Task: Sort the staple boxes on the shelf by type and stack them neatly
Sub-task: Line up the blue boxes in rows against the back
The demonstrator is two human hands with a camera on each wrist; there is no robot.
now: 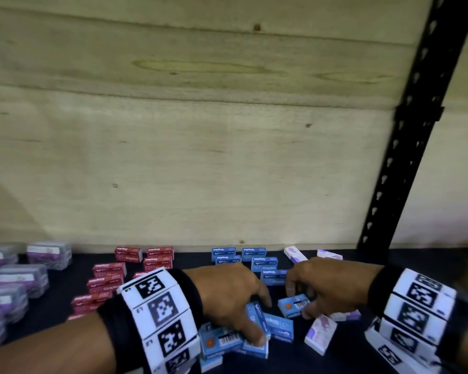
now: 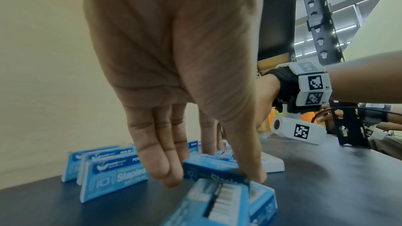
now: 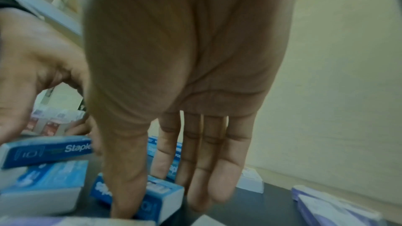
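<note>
Your left hand (image 1: 227, 295) pinches one blue box (image 1: 257, 323), right hand (image 1: 322, 282) another (image 1: 292, 306); a hasty pull could scatter the loose blue pile (image 1: 219, 344).

Bare dark shelf (image 1: 349, 357) lies open just right of my hands; loose blue boxes (image 1: 277, 326) crowd under them, white boxes (image 1: 320, 337) block the right.
</note>
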